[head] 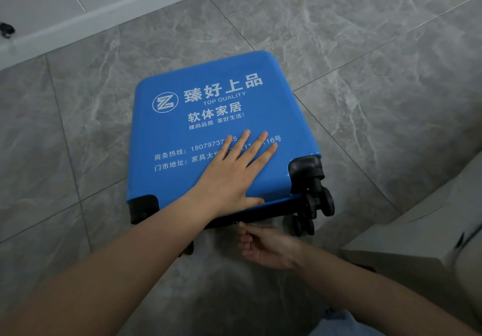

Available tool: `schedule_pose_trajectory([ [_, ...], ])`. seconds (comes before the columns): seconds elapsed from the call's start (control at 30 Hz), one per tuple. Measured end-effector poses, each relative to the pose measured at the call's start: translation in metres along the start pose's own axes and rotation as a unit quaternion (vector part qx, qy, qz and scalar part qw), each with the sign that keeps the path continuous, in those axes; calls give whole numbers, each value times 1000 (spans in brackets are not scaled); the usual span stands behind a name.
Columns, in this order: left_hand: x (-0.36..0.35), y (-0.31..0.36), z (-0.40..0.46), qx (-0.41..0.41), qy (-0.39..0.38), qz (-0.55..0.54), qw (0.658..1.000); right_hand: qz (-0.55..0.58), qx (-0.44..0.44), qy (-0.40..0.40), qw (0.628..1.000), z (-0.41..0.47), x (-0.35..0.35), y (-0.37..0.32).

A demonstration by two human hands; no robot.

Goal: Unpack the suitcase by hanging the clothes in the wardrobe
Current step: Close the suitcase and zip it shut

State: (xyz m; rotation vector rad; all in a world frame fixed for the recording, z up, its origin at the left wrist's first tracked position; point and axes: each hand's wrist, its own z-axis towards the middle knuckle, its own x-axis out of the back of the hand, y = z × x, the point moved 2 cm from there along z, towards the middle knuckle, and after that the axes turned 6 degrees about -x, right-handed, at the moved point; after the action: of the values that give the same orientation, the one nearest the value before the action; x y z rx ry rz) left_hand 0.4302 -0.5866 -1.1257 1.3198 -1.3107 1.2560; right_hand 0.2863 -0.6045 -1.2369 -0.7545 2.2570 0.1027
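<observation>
Because the suitcase lies flat on the grey tiled floor with its wheeled end turned toward the wearer, both hands can work at the near edge from above. Nearest, the right hand sits just below that near edge, its grip curled shut with thumb and forefinger pinched at a small metallic piece that appears to be the zipper pull; the piece is too small to identify with certainty. The placement suggests a draw along the dark seam that separates the two shells. Just beyond, the left hand rests palm down on the blue lid, fingers spread and grasping nothing, the thumb lying along the near rim; this flat, open pressure probably steadies the case so that it does not slide on the smooth tiles while the zipper is pulled. To the right of the hands, the black twin wheels project from the near right corner, clear of the floor and so offering no rolling. A black corner guard shows at the near left. Farther on, white printed lettering covers the lid. The case is still closed, so no clothes are visible and unpacking is judged to be at its first step. At far left, a pale skirting strip borders the floor; no wardrobe can be identified in this view. A pale piece of furniture stands at near right.
</observation>
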Motion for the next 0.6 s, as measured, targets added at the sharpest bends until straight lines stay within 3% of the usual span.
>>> schedule_pose_trajectory([
  [0.27, 4, -21, -39, -46, -16, 28, 998, 64, 44, -56, 995, -48, 45, -14],
  [0.4, 5, -42, -67, -82, -30, 35, 996, 12, 63, -82, 995, -68, 58, -14],
  [0.6, -4, -61, -95, -126, -39, 10, 991, -94, 35, 63, 993, -53, 54, -40],
])
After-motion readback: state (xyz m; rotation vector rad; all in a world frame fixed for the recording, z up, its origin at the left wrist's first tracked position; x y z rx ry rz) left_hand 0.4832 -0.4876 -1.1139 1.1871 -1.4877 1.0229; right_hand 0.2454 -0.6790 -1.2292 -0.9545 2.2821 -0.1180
